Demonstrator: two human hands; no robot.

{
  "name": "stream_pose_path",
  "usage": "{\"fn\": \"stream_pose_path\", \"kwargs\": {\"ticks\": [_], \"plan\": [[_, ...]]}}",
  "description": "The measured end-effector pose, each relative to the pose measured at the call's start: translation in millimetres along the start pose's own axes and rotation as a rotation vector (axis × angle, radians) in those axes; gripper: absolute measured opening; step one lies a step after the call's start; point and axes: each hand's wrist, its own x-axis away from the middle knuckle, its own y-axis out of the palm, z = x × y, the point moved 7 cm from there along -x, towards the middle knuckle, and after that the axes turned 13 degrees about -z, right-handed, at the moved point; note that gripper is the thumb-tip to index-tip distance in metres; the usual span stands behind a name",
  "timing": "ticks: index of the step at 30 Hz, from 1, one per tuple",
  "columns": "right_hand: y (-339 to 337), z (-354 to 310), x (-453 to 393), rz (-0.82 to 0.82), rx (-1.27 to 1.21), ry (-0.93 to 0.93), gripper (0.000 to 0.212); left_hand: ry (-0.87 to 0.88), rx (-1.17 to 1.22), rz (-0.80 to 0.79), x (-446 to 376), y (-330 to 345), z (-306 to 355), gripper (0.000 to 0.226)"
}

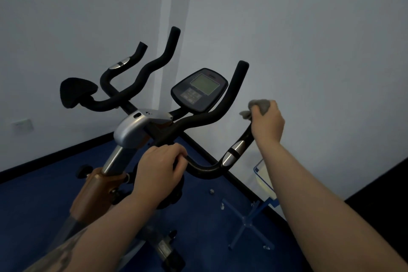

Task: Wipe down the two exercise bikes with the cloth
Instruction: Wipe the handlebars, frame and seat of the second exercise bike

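Exercise bike (132,130) stands in the corner of a room with pale walls (309,28) and a dark blue floor (33,201), seen from the head camera over the handlebar end. Only one bike is in view.

Handlebar (198,121): black, foam-covered, multi-bend, with forward horns rising toward the wall. A silver sensor band (234,152) sits on the near right loop and a matching one (120,64) on the far left loop. A black pad (76,93) sits at the left end of the bar.

Console (199,89): dark housing with a greenish screen and a keypad below it, mounted behind the bar centre, tilted toward the viewer.

Frame: a silver shroud (132,128) caps the stem; below it a chrome post enters an orange-brown frame section (97,192) carrying black adjustment knobs.

Left hand (157,172): fingers curled over the near centre section of the handlebar, gripping it.

Right hand (267,123): closed around the upper end of the right handle with a grey cloth (259,106) bunched inside the grip; cloth folds protrude above and to the left of the fingers. Cloth is in contact with the handle.

Floor, right of the bike: a blue cross-shaped stand (247,223) carries a tilted sign board (263,176), mostly hidden behind the right forearm. A wall socket (23,125) sits low on the left wall.
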Motion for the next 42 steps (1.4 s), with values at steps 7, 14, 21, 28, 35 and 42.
{"fn": "stream_pose_path", "kwargs": {"ticks": [7, 14, 21, 28, 35, 42], "plan": [[28.8, -6.1, 35.9, -0.092, 0.386, -0.391, 0.009, -0.002, 0.011, -0.004, 0.5, 0.2, -1.0, 0.023], [54.9, -4.9, 90.1, -0.225, 0.448, -0.490, 0.013, 0.027, 0.010, 0.006, 1.7, -0.9, 0.7, 0.020], [56.9, -9.1, 99.9, -0.254, 0.455, -0.523, 0.014, 0.050, -0.007, 0.085, 7.2, -4.5, -0.8, 0.022], [90.4, -7.8, 137.0, -0.579, 0.560, -0.565, 0.042, -0.040, 0.007, 0.295, 14.1, -10.8, -14.8, 0.018], [140.2, -35.2, 114.5, -0.906, 0.595, -0.417, 0.033, -0.224, -0.017, 0.370, 19.1, -14.0, -26.1, 0.022], [147.8, -36.6, 104.3, -1.046, 0.799, -0.382, 0.042, -0.228, -0.070, 0.303, 15.4, -10.9, -25.7, 0.023]]}}
